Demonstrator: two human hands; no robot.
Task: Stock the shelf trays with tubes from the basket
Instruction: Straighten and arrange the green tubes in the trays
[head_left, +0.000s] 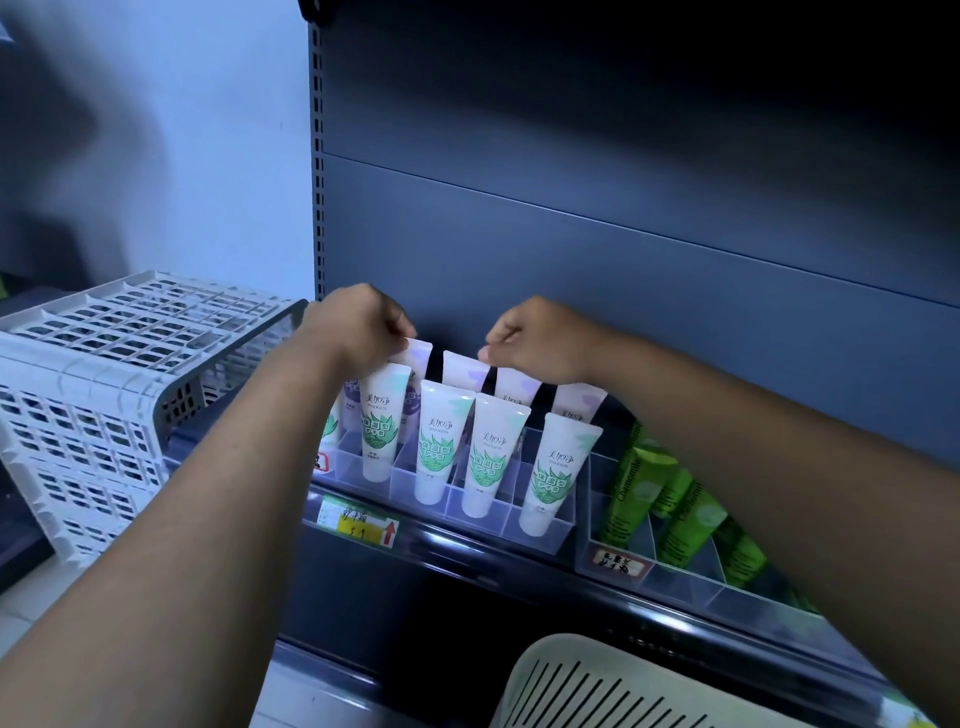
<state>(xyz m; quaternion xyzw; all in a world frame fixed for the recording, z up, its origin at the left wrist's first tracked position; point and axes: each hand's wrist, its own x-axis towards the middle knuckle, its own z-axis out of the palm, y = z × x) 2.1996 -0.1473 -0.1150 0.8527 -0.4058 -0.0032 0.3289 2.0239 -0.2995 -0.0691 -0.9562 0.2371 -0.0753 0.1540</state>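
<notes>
Dark blue-grey metal formed the tall shelf unit, whose back panel filled most of the view. To its left a large white slatted plastic crate lay tipped on its side, and at the bottom edge the pale slotted rim of a basket showed; what it held could not be seen. On the shelf stood a clear plastic tray divided into compartments, and to its right a second tray held dark green tubes leaning in rows. In the clear tray, a front row of four white tubes with green leaf print stood upright on their caps, and a back row of white tubes with purple print stood behind them. Both arms reached forward over the tray. The left hand had its fingers curled and pinched the top edge of the leftmost purple tube in the back row. The right hand was likewise curled, its fingers pinching or touching the top of a back-row tube near the middle. Judging from the filled rows, this tray looked close to fully stocked, with the hands apparently seating or straightening the last back-row tubes; how many tubes remained in the basket could not be told.
</notes>
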